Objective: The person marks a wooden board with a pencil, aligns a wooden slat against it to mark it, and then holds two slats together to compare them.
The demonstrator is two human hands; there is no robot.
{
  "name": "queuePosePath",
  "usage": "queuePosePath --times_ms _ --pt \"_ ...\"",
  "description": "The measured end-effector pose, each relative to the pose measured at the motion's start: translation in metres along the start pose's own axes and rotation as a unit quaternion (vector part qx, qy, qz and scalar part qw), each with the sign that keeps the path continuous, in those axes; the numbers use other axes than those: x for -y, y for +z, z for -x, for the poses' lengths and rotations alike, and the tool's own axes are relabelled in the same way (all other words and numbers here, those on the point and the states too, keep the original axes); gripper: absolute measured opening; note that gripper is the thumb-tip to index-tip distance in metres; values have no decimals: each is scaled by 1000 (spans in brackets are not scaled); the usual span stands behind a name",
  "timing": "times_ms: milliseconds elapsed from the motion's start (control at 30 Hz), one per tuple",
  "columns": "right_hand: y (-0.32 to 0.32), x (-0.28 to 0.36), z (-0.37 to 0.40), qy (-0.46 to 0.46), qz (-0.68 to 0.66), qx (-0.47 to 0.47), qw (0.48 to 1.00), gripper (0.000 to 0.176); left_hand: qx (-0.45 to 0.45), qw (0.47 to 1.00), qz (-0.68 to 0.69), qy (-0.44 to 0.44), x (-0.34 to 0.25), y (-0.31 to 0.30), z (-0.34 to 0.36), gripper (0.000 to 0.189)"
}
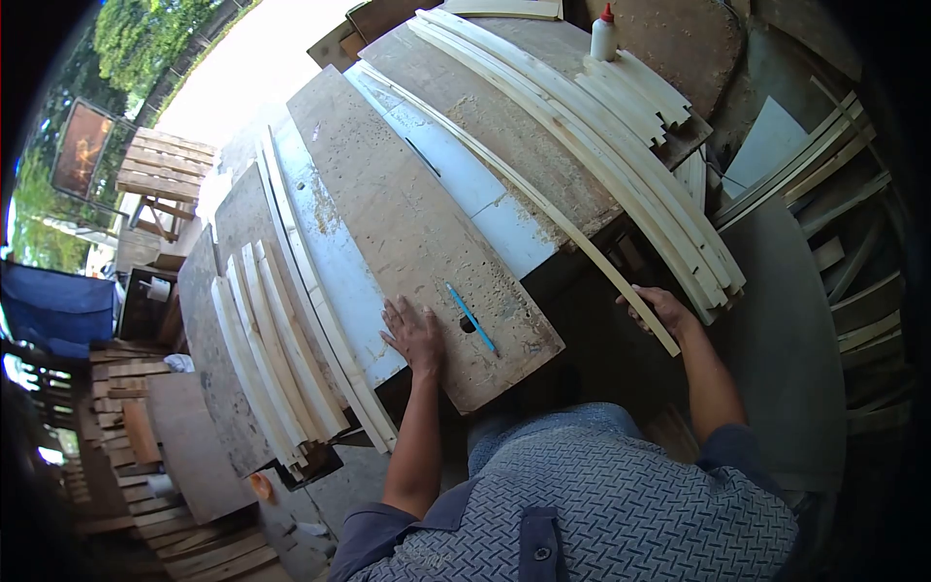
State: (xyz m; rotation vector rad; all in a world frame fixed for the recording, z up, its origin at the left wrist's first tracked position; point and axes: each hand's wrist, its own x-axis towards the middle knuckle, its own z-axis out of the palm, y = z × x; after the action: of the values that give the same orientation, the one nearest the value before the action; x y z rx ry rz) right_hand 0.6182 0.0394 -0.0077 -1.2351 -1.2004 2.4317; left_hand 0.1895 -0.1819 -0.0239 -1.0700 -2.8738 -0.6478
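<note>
My right hand (pixel 659 310) is closed around the near end of a long, thin wooden strip (pixel 543 206), which runs away from me across the table. My left hand (pixel 412 335) lies flat, fingers spread, on the edge of a worn brown board (pixel 388 199). To the right of that hand, a blue pencil (pixel 472 320) rests on the board across a dark hole (pixel 467 325). Beyond the held strip lies a row of long wooden strips (pixel 592 145) side by side. Left of my left hand are more long strips (pixel 305 257).
Shorter wooden pieces (pixel 276 339) lie at the table's left. A white bottle with a red cap (pixel 603 37) stands at the back right beside notched slats (pixel 635 92). Dark gaps open at the table's near edge. Stacked wood (pixel 863 310) fills the right side; a pallet (pixel 165 165) stands far left.
</note>
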Motion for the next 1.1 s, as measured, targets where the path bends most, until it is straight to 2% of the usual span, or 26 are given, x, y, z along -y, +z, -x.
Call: queuePosePath --times_ms 633,833,900,1100 --pt "-3 -12 -8 17 -26 14 999 44 8 1000 -2 -1 1 1 0 66" --pt "-2 -15 -13 25 2 -8 1000 52 12 1000 11 -4 -2 -2 1 68" --pt "-3 -18 -14 0 34 -22 999 56 13 1000 10 2 0 -3 2 69" --pt "-4 -17 -14 11 13 -33 999 59 30 999 28 4 -9 -8 0 67"
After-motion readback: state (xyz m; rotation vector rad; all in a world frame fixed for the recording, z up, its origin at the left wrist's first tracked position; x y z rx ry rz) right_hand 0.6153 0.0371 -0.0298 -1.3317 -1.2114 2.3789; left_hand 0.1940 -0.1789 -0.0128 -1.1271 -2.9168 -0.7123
